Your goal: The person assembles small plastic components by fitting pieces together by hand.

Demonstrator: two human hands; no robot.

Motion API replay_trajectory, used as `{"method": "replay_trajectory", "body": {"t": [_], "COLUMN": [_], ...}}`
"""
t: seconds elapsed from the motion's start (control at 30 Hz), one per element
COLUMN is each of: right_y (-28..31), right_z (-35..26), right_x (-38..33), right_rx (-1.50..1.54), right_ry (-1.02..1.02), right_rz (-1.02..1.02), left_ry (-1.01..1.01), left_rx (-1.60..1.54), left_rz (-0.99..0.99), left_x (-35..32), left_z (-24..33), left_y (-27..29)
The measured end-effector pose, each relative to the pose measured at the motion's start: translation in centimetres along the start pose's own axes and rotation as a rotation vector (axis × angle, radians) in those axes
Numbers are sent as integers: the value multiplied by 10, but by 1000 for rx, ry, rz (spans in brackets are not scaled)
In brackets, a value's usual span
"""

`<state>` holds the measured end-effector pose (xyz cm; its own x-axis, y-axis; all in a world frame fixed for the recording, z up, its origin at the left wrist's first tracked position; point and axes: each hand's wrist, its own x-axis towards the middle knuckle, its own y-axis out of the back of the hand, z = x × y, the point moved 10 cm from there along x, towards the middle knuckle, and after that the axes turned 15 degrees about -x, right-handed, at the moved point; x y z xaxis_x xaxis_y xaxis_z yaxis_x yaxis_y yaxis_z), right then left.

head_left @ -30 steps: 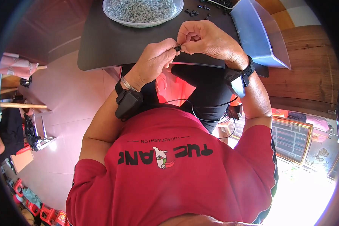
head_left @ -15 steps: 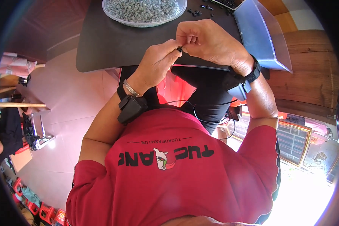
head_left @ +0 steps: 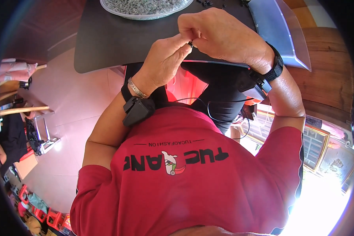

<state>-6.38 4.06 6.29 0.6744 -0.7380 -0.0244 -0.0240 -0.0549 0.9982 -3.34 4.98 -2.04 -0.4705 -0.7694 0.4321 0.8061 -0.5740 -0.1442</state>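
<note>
A small dark part [head_left: 191,44] is pinched between the fingertips of the left hand [head_left: 164,61] and the right hand [head_left: 220,35], held in the air just above the near edge of a dark desk [head_left: 106,43]. Both hands are closed tightly around it, thumbs and forefingers meeting; the part is mostly hidden, and its kind cannot be told. For the fitting to be done well, the part is best kept steady between the fingertips and turned or pressed gently, so that it is not dropped into the lap below. A shallow tray [head_left: 145,10] of small grey pieces is seen at the far side of the desk, and a blue-grey bin [head_left: 279,31] to the right. Dark bands are worn on both wrists.
</note>
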Motion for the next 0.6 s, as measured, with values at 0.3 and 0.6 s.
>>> {"method": "replay_trajectory", "body": {"t": [0.3,0.6], "right_y": [8,-3], "right_z": [-2,1], "right_x": [-11,-14], "right_rx": [-155,-203], "right_ry": [-17,-94], "right_rz": [237,374], "left_ry": [178,308], "left_rx": [-81,-404], "left_rz": [126,381], "left_x": [8,8], "left_z": [-16,-37], "left_y": [6,15]}}
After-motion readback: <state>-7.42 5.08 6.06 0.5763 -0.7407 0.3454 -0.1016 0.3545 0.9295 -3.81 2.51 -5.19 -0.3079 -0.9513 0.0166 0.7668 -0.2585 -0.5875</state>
